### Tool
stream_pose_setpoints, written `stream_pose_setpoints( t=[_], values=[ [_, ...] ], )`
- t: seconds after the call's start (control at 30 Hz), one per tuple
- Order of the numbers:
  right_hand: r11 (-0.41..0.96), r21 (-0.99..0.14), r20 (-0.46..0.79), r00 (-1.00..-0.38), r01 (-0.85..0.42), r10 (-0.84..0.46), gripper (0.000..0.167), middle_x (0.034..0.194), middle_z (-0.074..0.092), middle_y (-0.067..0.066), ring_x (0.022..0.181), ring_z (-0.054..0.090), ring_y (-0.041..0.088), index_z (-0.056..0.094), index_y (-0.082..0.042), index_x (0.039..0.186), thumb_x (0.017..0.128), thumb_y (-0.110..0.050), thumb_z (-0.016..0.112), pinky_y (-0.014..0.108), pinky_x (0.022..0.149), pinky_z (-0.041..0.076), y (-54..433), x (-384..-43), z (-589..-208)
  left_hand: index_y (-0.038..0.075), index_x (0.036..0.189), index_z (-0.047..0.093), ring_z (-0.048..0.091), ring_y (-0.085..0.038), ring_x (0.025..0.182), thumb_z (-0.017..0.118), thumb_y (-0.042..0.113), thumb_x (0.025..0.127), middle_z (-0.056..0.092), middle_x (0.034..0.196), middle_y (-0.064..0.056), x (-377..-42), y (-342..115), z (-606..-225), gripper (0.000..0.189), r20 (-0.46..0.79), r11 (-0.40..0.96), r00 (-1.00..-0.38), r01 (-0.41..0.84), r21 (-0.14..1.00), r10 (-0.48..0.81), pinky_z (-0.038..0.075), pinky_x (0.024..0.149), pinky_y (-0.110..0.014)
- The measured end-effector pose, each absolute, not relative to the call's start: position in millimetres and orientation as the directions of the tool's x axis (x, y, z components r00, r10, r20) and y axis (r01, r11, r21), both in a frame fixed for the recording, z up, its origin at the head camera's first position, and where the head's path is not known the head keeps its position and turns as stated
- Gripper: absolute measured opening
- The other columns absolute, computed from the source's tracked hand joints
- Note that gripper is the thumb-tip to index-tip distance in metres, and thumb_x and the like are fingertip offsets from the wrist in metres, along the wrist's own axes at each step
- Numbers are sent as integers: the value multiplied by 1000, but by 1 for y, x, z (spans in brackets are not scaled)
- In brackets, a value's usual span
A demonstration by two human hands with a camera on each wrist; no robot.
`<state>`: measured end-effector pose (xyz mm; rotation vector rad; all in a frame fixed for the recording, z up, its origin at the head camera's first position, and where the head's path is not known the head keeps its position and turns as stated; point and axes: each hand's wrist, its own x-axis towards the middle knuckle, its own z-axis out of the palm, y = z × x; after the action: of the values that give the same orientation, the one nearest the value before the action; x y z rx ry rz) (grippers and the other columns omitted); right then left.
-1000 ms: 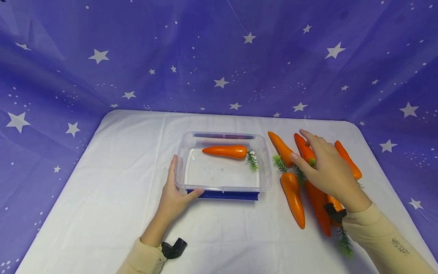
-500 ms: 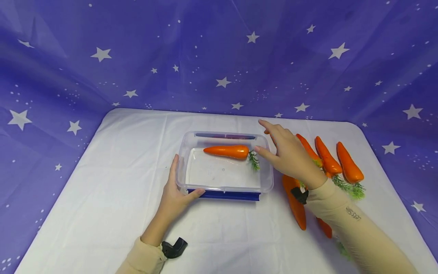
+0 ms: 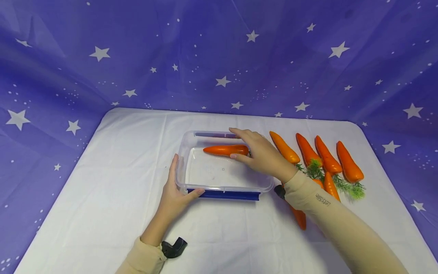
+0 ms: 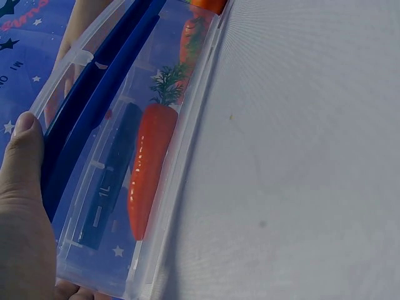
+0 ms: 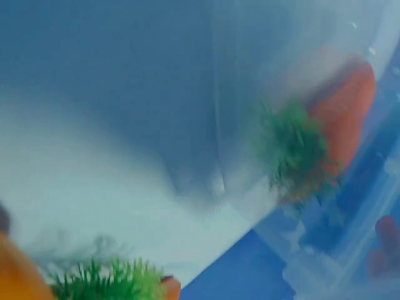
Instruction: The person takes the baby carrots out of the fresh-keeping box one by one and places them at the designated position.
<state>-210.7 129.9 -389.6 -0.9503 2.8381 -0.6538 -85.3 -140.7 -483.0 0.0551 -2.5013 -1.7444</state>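
A clear plastic storage box (image 3: 205, 187) with blue side latches stands open-topped in mid-table. My left hand (image 3: 172, 199) holds its front left corner, thumb on the front latch (image 4: 94, 112) and fingers along the left wall. Inside lies one orange carrot (image 3: 220, 150), also visible through the wall in the left wrist view, with its green top (image 4: 167, 84). My right hand (image 3: 265, 155) is over the box's right side, thumb and fingers spread around the carrot's thick end. In the head view this hand hides the leaves; contact with the carrot cannot be told. The right wrist view is blurred.
Several loose carrots (image 3: 328, 156) with green tops (image 3: 315, 169) lie on the right of the white cloth (image 3: 119, 171), partly under my right forearm. One carrot (image 3: 283, 147) lies close to the box's right wall. A purple starry curtain (image 3: 219, 57) hangs behind the table.
My right hand has moved left from above the loose carrots to over the box and the carrot in it. My left hand and the box have stayed in place.
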Motion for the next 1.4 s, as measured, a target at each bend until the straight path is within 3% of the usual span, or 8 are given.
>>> stream_pose_setpoints(
  t=[0.17, 0.33, 0.7, 1.0, 1.4],
  values=[
    [691, -392, 37, -761, -607, -647, 76, 155, 44, -1, 142, 42, 25, 26, -34, 157, 93, -47, 65, 51, 119, 31, 119, -215, -401, 39, 159, 3, 22, -33, 151, 90, 33, 71, 16, 167, -3, -86, -142, -483, 124, 57, 352, -995, 23, 936, -85, 25, 118, -62],
    [675, -378, 20, -734, -634, -679, 77, 156, 42, -5, 138, 45, 26, 27, -34, 157, 93, -45, 67, 52, 115, 36, 112, -219, -405, 35, 160, 3, 23, -34, 150, 90, 33, 71, 17, 167, -4, -87, -142, -483, 124, 52, 356, -995, 19, 934, -83, 25, 118, -62],
    [675, -431, -67, -725, -599, -686, 82, 158, 39, -5, 140, 46, 25, 22, -37, 158, 92, -39, 70, 48, 116, 37, 106, -227, -413, 33, 160, 4, 23, -34, 150, 91, 31, 71, 17, 166, -6, -87, -140, -482, 125, 58, 347, -995, 27, 937, -79, 24, 119, -61],
    [643, -433, -69, -688, -632, -722, 83, 156, 43, 2, 138, 47, 28, 24, -26, 159, 91, -25, 73, 47, 118, 34, 106, -227, -420, 35, 160, 3, 25, -35, 149, 90, 31, 71, 18, 166, -7, -87, -140, -482, 125, 50, 346, -996, 21, 938, -76, 26, 117, -62],
    [641, -412, -102, -666, -648, -739, 94, 159, 37, 0, 142, 43, 25, 20, -26, 159, 86, -20, 78, 47, 119, 33, 104, -226, -423, 32, 160, 3, 26, -36, 149, 90, 34, 70, 18, 166, -9, -85, -140, -481, 125, 37, 360, -996, 5, 933, -83, 28, 116, -62]
  ],
)
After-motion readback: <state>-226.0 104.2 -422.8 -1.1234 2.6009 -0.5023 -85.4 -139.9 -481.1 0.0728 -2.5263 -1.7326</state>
